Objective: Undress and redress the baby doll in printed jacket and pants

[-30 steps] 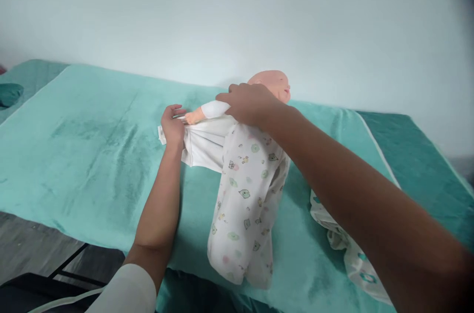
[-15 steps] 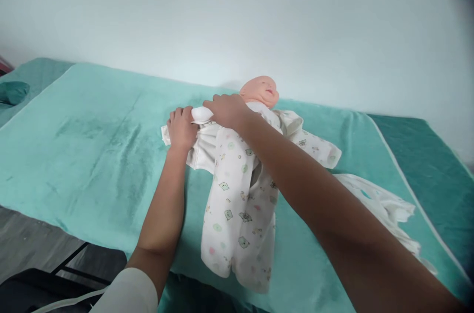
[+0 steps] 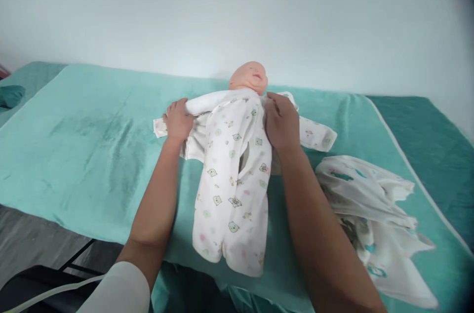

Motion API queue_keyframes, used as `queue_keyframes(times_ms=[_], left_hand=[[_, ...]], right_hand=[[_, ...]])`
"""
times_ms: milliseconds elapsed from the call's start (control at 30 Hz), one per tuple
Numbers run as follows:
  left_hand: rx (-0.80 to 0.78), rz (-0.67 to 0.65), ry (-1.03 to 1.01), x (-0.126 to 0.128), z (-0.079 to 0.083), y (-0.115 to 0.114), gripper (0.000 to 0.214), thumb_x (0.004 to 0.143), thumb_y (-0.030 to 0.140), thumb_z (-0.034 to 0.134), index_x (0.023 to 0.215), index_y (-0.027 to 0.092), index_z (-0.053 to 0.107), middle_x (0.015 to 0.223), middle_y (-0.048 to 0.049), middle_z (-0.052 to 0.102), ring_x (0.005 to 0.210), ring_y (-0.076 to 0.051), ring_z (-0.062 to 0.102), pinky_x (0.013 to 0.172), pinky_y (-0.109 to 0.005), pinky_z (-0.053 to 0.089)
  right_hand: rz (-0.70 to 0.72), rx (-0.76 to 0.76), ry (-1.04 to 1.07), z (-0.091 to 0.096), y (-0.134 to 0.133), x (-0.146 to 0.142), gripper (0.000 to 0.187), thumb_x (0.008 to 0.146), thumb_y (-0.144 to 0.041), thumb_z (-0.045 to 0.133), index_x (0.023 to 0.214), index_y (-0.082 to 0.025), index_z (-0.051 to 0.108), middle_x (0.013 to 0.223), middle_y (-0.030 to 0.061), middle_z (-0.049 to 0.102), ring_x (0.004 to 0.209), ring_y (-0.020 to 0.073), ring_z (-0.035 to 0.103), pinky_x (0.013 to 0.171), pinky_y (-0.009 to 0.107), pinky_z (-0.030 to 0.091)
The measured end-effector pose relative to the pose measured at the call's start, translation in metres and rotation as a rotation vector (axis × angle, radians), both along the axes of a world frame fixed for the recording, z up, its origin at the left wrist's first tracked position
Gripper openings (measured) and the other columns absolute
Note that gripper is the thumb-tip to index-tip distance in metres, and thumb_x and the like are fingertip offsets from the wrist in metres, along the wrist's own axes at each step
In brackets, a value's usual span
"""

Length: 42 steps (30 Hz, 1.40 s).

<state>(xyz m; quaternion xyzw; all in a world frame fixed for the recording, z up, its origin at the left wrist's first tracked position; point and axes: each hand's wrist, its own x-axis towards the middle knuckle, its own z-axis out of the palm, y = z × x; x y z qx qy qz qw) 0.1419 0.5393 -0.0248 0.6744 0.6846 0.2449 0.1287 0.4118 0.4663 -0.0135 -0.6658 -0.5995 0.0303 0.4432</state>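
Observation:
A baby doll (image 3: pixel 250 76) lies on its back, its bare head toward the wall. A white printed romper (image 3: pixel 233 194) covers its body and legs, with a narrow gap down the middle. My left hand (image 3: pixel 179 119) is closed round the end of the doll's white-sleeved arm (image 3: pixel 207 101), beside a loose empty-looking sleeve. On the other side, my right hand (image 3: pixel 283 123) rests by the doll's chest, fingers curled at the romper's edge; its fingertips are partly hidden. Past that hand, a printed sleeve (image 3: pixel 317 134) lies spread out.
Crumpled white clothes (image 3: pixel 365 189) with teal prints lie at the right. Green covers (image 3: pixel 92 155) spread over the bed, which meets a pale wall (image 3: pixel 237 12). A dark chair (image 3: pixel 33 288) stands at the lower left.
My right hand has moved from the left arm across to the doll's right-hand side in view. The white sleeve and romper front now show more fully. My left hand stays at the sleeve.

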Motion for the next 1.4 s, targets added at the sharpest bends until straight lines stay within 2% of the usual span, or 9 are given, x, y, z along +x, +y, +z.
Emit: queue_keyframes(times_ms=[167,267,400,500,600,700,833,1100,1400], left_hand=[[0.115,0.080,-0.012,0.001,0.003,-0.006,0.059,0.080,0.008,0.054,0.135,0.029,0.059,0.153,-0.0099,0.055,0.156,-0.034,0.033,0.127,-0.069,0.023],[0.270,0.001,-0.021,0.010,0.017,-0.019,0.057,0.080,0.005,0.051,0.133,0.025,0.061,0.157,-0.0082,0.051,0.162,-0.028,0.022,0.131,-0.057,0.022],[0.238,-0.344,-0.081,0.048,0.052,-0.040,0.047,0.093,0.012,0.040,0.131,0.024,0.063,0.145,-0.0051,0.062,0.142,-0.021,0.051,0.123,-0.037,0.039],[0.143,-0.684,0.028,0.094,0.076,-0.049,0.045,0.098,0.015,0.035,0.130,0.024,0.066,0.139,-0.0031,0.066,0.132,-0.020,0.058,0.114,-0.035,0.045],[0.065,-0.839,0.307,0.138,0.088,-0.048,0.037,0.099,0.017,0.040,0.117,0.017,0.073,0.128,-0.0093,0.070,0.123,-0.025,0.062,0.116,-0.044,0.039],[0.023,-0.865,0.548,0.173,0.087,-0.042,0.033,0.095,0.018,0.050,0.118,0.012,0.073,0.126,-0.0147,0.069,0.121,-0.031,0.061,0.109,-0.049,0.041],[-0.050,-0.861,0.662,0.197,0.083,-0.033,0.037,0.094,0.019,0.053,0.126,0.016,0.071,0.131,-0.0159,0.067,0.121,-0.031,0.061,0.103,-0.046,0.043],[-0.137,-0.742,0.743,0.183,0.096,-0.025,0.048,0.092,0.018,0.058,0.140,0.015,0.064,0.143,-0.0187,0.061,0.135,-0.037,0.054,0.108,-0.050,0.042],[-0.133,-0.897,0.760,0.206,0.064,-0.007,0.048,0.092,0.016,0.055,0.139,0.016,0.065,0.140,-0.0190,0.066,0.128,-0.035,0.061,0.108,-0.053,0.043]], right_hand=[[-0.051,-0.131,-0.229,-0.036,-0.031,0.037,0.046,0.098,-0.032,0.044,0.140,-0.024,0.059,0.146,0.0139,0.061,0.136,0.0324,0.054,0.118,0.060,0.038],[-0.109,-0.170,-0.272,-0.039,-0.028,0.036,0.049,0.096,-0.034,0.046,0.143,-0.024,0.056,0.148,0.0134,0.061,0.139,0.0341,0.051,0.120,0.064,0.031],[-0.171,-0.177,-0.229,-0.035,-0.017,0.022,0.047,0.095,-0.032,0.045,0.139,-0.021,0.058,0.143,0.0148,0.063,0.136,0.0338,0.051,0.121,0.063,0.028],[-0.179,-0.175,-0.225,-0.032,-0.015,0.020,0.046,0.090,-0.026,0.045,0.134,-0.021,0.060,0.138,0.0147,0.066,0.130,0.0330,0.055,0.119,0.058,0.031],[-0.158,-0.172,-0.197,-0.028,-0.016,0.027,0.049,0.084,-0.020,0.046,0.131,-0.020,0.063,0.134,0.0146,0.068,0.122,0.0327,0.060,0.112,0.054,0.039],[-0.179,-0.159,-0.113,-0.025,-0.017,0.034,0.052,0.081,-0.016,0.046,0.129,-0.020,0.064,0.131,0.0146,0.069,0.118,0.0318,0.063,0.105,0.050,0.046],[-0.208,-0.185,-0.058,-0.022,-0.017,0.037,0.049,0.082,-0.019,0.047,0.128,-0.021,0.065,0.132,0.0140,0.069,0.117,0.0319,0.064,0.103,0.050,0.046],[-0.194,-0.214,-0.032,-0.025,-0.018,0.037,0.051,0.084,-0.017,0.039,0.129,-0.020,0.063,0.130,0.0129,0.070,0.114,0.0300,0.064,0.103,0.048,0.045],[-0.147,-0.281,-0.022,-0.023,-0.018,0.036,0.052,0.087,-0.020,0.037,0.132,-0.019,0.064,0.132,0.0161,0.069,0.114,0.0326,0.064,0.097,0.048,0.047]])
